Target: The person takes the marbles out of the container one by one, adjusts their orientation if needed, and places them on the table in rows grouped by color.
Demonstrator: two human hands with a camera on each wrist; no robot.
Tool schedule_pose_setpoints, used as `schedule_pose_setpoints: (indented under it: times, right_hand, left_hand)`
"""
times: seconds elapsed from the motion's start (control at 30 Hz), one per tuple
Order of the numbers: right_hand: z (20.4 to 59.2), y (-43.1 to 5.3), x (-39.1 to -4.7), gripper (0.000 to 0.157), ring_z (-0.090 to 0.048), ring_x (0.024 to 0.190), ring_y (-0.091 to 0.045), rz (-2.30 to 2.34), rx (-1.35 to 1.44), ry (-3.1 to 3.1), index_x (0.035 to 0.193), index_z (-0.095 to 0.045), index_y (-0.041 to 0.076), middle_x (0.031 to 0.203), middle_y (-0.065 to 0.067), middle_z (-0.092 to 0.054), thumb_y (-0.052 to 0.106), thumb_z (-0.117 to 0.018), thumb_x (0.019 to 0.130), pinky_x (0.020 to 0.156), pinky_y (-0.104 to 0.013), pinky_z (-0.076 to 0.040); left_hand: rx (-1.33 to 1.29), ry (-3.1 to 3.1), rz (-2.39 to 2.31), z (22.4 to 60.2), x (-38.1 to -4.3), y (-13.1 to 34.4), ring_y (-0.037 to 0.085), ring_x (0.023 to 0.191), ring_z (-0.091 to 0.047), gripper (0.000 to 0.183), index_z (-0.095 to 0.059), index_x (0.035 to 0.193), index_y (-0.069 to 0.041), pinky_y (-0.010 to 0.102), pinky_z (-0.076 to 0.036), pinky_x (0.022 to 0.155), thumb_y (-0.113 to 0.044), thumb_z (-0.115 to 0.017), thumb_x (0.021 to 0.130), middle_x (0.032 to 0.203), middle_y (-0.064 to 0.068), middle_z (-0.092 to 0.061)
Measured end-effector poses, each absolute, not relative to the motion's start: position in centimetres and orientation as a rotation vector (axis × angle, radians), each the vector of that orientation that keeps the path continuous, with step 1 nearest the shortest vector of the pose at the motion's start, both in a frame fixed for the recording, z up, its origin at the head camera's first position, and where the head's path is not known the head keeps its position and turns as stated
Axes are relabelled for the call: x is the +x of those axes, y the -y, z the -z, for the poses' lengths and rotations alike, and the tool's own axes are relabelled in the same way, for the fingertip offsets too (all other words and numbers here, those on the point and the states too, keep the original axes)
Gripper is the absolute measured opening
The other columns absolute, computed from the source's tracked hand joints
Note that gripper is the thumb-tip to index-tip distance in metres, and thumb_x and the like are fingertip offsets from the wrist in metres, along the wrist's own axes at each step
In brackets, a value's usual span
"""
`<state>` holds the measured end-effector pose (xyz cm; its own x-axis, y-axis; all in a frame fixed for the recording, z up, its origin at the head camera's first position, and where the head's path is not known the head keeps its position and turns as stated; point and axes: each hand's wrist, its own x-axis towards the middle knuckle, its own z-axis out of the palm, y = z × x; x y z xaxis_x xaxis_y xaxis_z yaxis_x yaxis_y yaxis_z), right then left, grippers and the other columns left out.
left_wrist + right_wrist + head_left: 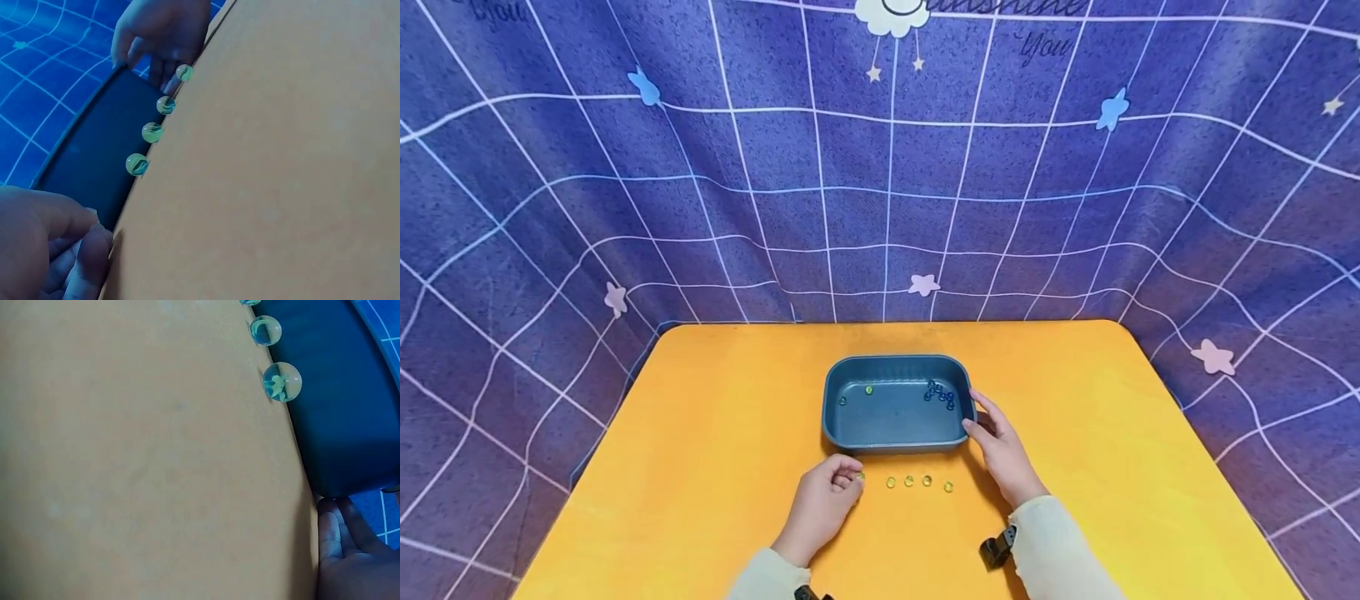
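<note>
A dark blue rectangular basin (895, 433) stands on the table. My right hand (1006, 454) grips its right end, with the thumb at the rim; in the right wrist view the fingers (331, 534) lie against its outer wall. In front of the basin's left part, my left hand (826, 500) pinches a yellow-green glass marble (861, 477) between thumb and forefinger, mostly hidden by the fingertips. To its right, several similar marbles (909, 481) form a row along the basin's front. The left wrist view shows these clear marbles (152, 132) with coloured swirls inside.
Inside the basin, several dark blue marbles (940, 393) cluster at the right, and two yellow-green marbles (868, 390) lie apart at the left. The yellow table (715, 417) has rounded far corners. A blue-purple gridded curtain (850, 167) hangs behind and on both sides.
</note>
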<state>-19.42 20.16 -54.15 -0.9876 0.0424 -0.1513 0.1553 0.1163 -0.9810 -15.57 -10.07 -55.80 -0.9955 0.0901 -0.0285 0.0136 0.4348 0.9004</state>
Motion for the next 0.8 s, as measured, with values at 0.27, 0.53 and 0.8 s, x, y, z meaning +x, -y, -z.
schedule_pose_setpoints:
  times: [0.27,0.53,0.8]
  right_hand:
    - [53.86,-20.36,-19.11,0.055,-0.040,0.141,-0.038,2.015,0.186,-2.301,0.158,-0.041,0.028,0.153,-0.017,-0.045,0.026,-0.060,0.106,0.116,-0.060,-0.030]
    - [53.62,-20.16,-19.09,0.055,-0.041,0.141,-0.037,2.012,0.213,-2.292,0.157,-0.041,0.029,0.152,-0.017,-0.046,0.025,-0.060,0.106,0.117,-0.058,-0.030]
    - [53.77,-20.22,-19.15,0.056,-0.041,0.141,-0.037,2.024,0.201,-2.278,0.159,-0.039,0.028,0.153,-0.018,-0.045,0.026,-0.059,0.107,0.117,-0.058,-0.028]
  left_hand:
    - [0.121,-2.710,-1.477,55.54,-15.64,9.41,0.013,0.074,-0.058,0.009,-0.072,0.094,-0.016,0.027,-0.050,0.066,-0.011,-0.078,0.091,0.083,-0.005,-0.062]
    - [0.186,-2.799,-1.352,55.14,-15.64,9.15,0.010,0.075,-0.056,0.012,-0.073,0.093,-0.019,0.026,-0.049,0.067,-0.009,-0.079,0.089,0.086,-0.007,-0.058]
    - [0.228,-2.843,-1.264,55.06,-15.66,8.95,0.010,0.077,-0.054,0.015,-0.075,0.094,-0.023,0.027,-0.049,0.068,-0.009,-0.079,0.091,0.087,-0.009,-0.057]
